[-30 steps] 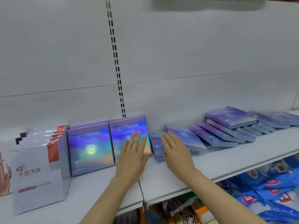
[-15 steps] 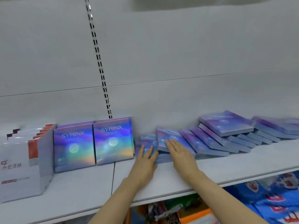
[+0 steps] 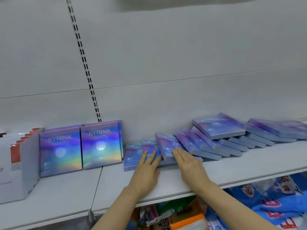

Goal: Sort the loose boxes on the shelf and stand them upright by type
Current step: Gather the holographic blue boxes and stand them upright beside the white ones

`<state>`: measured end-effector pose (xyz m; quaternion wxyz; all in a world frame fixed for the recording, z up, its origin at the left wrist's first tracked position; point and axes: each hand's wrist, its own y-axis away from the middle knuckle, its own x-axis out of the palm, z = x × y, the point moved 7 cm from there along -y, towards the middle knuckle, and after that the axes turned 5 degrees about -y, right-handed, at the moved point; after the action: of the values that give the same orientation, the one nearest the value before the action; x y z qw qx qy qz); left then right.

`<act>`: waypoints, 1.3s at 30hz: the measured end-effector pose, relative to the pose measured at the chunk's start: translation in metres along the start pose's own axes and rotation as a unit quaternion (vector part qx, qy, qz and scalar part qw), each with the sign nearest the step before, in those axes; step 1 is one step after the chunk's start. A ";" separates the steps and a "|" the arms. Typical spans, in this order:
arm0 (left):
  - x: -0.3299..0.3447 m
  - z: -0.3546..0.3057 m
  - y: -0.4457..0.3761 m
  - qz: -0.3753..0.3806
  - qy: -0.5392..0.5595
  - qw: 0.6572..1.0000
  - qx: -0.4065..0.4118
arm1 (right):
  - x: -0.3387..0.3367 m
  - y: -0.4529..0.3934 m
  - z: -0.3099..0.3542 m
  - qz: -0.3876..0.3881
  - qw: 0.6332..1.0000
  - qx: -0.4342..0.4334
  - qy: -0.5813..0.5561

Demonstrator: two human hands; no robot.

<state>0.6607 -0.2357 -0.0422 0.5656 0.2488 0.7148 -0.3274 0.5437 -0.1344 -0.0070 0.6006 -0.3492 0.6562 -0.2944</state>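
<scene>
Two rows of iridescent purple SYRINX boxes stand upright (image 3: pixel 101 145) at the left of the white shelf (image 3: pixel 232 168). To their right, several of the same boxes lie fallen like dominoes (image 3: pixel 207 143), each leaning on the one beside it. My left hand (image 3: pixel 146 170) lies flat with straight fingers on the leftmost fallen boxes (image 3: pixel 132 155). My right hand (image 3: pixel 189 165) lies flat beside it, fingertips on the lower edge of the tilted box (image 3: pixel 167 145). Neither hand grips anything.
White boxes with red tabs (image 3: pixel 18 165) stand in a row at the far left. More flat purple boxes (image 3: pixel 279 130) pile up at the far right. A slotted upright (image 3: pixel 84 63) runs up the back wall. Blue packets (image 3: pixel 269 203) fill the shelf below.
My left hand left the upright box and came right onto the fallen boxes. My right hand stayed on the tilted box. The view shifted to the right.
</scene>
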 end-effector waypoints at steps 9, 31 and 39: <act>-0.029 -0.011 -0.021 -0.046 0.389 0.860 -0.325 | -0.015 -0.001 0.022 -0.017 0.999 0.012 -0.039; -0.063 0.039 -0.004 -0.054 0.200 0.920 -0.334 | -0.056 0.045 -0.047 -0.126 0.570 0.578 -0.570; -0.018 0.007 -0.045 0.059 0.122 0.927 -0.349 | -0.095 0.078 -0.043 -0.183 0.582 0.571 -0.549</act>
<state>0.6374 -0.2704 -0.0170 0.5435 0.1157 0.8314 0.0093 0.4959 -0.0135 -0.0098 0.8555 -0.1427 -0.1799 -0.4641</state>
